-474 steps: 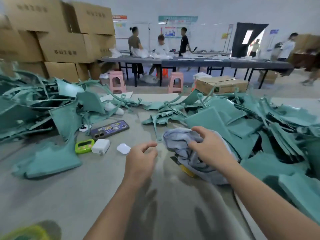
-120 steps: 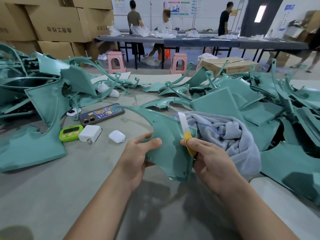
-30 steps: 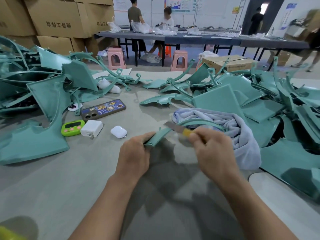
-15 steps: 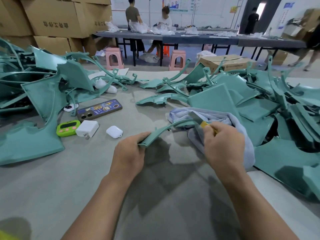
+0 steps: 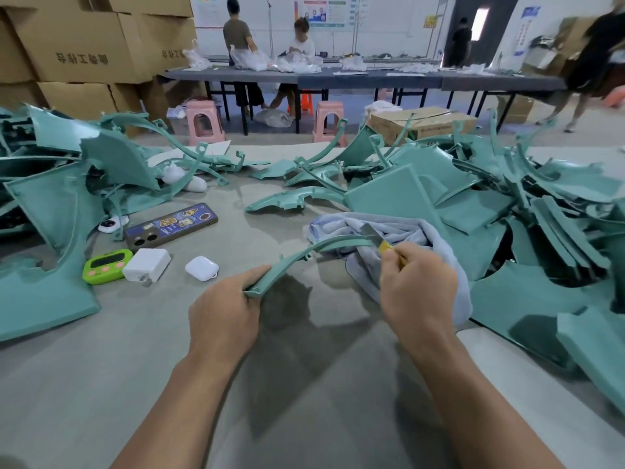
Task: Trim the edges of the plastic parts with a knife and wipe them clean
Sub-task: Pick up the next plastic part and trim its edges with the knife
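Over the grey tabletop (image 5: pixel 101 367) just in front of you, your left hand (image 5: pixel 223 316) grips the near end of a long, curved teal plastic strip (image 5: pixel 304 252), with the fingers curled round it. The strip arcs up and away to the right, and its far end is over a crumpled pale blue-grey cloth (image 5: pixel 341 225). Your right hand (image 5: pixel 417 286) pinches a yellow-handled knife (image 5: pixel 372 233) between thumb and curled fingers, with the grey blade laid against the strip's upper edge near that far end. The cloth lies beside the right-hand heap of teal plastic parts (image 5: pixel 507 214), and another heap (image 5: pixel 50 198) sits on the left. Between them lie a dark stickered phone (image 5: pixel 170 228), a lime-green timer (image 5: pixel 106 265), a white charger block (image 5: pixel 146 264) and a white earbud case (image 5: pixel 202 268).
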A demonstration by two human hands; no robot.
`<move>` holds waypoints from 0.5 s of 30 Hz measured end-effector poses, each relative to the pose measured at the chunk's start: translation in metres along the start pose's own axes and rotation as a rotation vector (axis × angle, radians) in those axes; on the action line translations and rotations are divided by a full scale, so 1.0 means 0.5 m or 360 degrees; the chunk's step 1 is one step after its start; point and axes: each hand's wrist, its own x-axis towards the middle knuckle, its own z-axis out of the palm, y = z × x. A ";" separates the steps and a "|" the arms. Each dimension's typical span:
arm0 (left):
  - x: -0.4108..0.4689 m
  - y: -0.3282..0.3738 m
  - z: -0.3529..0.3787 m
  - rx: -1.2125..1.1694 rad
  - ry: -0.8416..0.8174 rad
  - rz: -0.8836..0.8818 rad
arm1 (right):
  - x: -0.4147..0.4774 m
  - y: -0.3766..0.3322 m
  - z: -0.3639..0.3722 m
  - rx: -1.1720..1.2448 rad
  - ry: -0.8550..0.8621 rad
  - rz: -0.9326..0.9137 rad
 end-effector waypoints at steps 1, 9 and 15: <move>0.000 0.000 -0.002 -0.0010 -0.0012 0.0014 | -0.002 -0.003 -0.004 0.0043 -0.0017 -0.0082; 0.003 -0.004 -0.005 -0.0063 0.0010 0.0147 | -0.035 -0.031 0.026 0.0131 -0.0345 -0.0363; 0.004 -0.003 -0.006 -0.0175 0.0011 0.0125 | 0.002 -0.001 -0.004 0.0149 -0.0190 -0.0108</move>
